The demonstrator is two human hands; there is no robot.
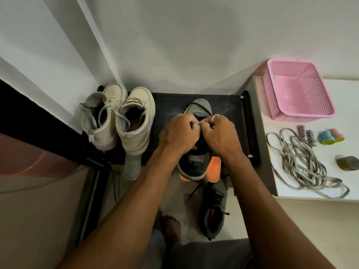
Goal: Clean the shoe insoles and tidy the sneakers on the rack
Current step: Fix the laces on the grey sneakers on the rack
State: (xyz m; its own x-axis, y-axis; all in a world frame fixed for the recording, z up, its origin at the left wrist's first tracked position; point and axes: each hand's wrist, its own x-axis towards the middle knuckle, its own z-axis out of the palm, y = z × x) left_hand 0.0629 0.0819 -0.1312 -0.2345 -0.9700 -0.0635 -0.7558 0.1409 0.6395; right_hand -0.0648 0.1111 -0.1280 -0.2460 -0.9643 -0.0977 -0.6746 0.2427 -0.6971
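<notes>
A grey sneaker [196, 164] with an orange sole stands on the black rack top [171, 101], toe pointing to the wall. My left hand [179, 133] and my right hand [219, 133] are both over its tongue, fingers curled and pinching its dark laces. An orange insole [213, 168] lies beside its heel. The second grey sneaker [214, 212] lies on the floor below. A pair of cream high-top sneakers [116, 119] stands at the rack's left end, with a grey insole [132, 167] sticking out below the right one.
A white side table [310, 191] at the right carries a pink mesh basket [297, 92], a tangle of grey laces [303, 162], small stamps [330, 137] and a dark lump [347, 163]. Walls close in behind. My foot [171, 228] is on the floor.
</notes>
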